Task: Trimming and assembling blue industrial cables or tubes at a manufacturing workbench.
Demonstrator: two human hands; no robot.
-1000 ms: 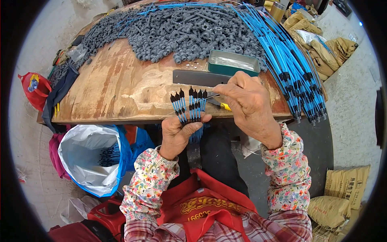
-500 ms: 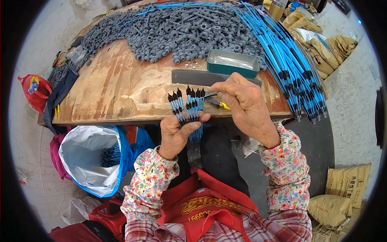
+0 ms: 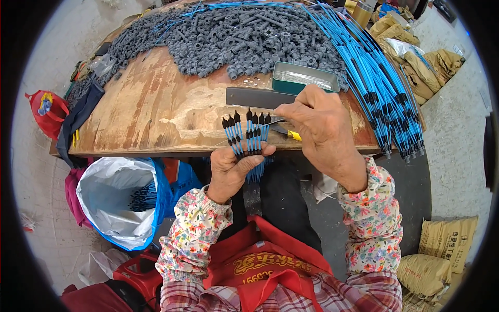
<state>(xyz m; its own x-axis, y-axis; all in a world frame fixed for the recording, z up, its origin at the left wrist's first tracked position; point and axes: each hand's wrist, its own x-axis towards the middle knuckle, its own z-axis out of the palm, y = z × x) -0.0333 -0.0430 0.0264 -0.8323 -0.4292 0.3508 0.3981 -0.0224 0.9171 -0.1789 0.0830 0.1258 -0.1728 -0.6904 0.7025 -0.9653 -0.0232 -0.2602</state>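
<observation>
Pinched between the thumb and fingers of my left hand (image 3: pixel 233 169) is a fanned bunch of thin blue tubes with black tips (image 3: pixel 253 136), held upright at the table's front edge. Their lower ends hang below the hand. My right hand (image 3: pixel 325 130) is closed with bent fingers on a thin metal tool (image 3: pixel 278 122), whose point reaches the rightmost tubes of the bunch. The fingers hide most of this tool, so its kind is unclear. Just behind it on the wood lies a cutting tool with a yellow handle (image 3: pixel 294 135), partly covered by the right hand.
A grey flat bar (image 3: pixel 254 97) and a green tin of thin clear pieces (image 3: pixel 291 87) lie beyond my hands. Grey plastic fittings (image 3: pixel 234 41) are heaped at the back. Long blue tubes (image 3: pixel 371 88) cover the right side. A white-lined blue bag (image 3: pixel 112 208) stands lower left.
The view has shifted slightly, so the table and its contents sit a little further right. Both hands keep nearly the same pose, the tool's point still beside the bunch's right side.
</observation>
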